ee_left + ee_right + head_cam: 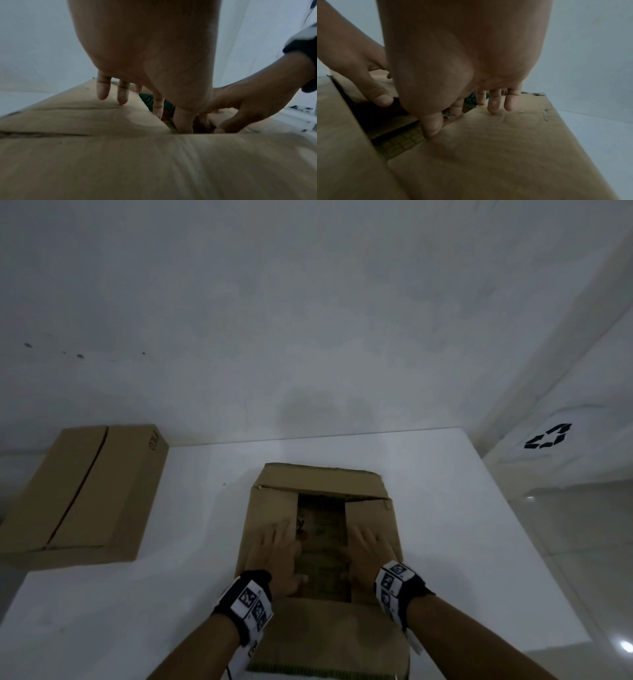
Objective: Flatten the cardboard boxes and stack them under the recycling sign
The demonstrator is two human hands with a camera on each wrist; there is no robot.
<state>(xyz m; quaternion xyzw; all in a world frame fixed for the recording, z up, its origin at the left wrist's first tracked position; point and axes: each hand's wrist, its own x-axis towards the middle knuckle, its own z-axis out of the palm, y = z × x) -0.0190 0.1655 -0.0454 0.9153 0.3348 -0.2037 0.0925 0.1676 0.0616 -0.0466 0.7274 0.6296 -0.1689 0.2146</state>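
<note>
1. On the white worktop (445, 508), the brown cardboard box with short side flaps (373, 484) lies under both hands.
2. Left hand (274, 556) and right hand (368, 553) press the flaps, each grip wide with fingers spread and holding nothing.
3. The flattening step seems in hand; next, collapse it fully and carry it right to the black recycling sign (548, 437).
4. The closed tan cardboard box (85, 491) waits at the left.

Near box (318, 546) plain brown cardboard; gap between flaps shows printed face, olive grid pattern with teal and orange patches (details blurred). Second box (82, 491) brown, dark seam line, small dark lettering. Worktop (445, 525) white. Recycling sign (548, 436) black arrows on white. Wrist bands (245, 604) black with black-white square markers.
</note>
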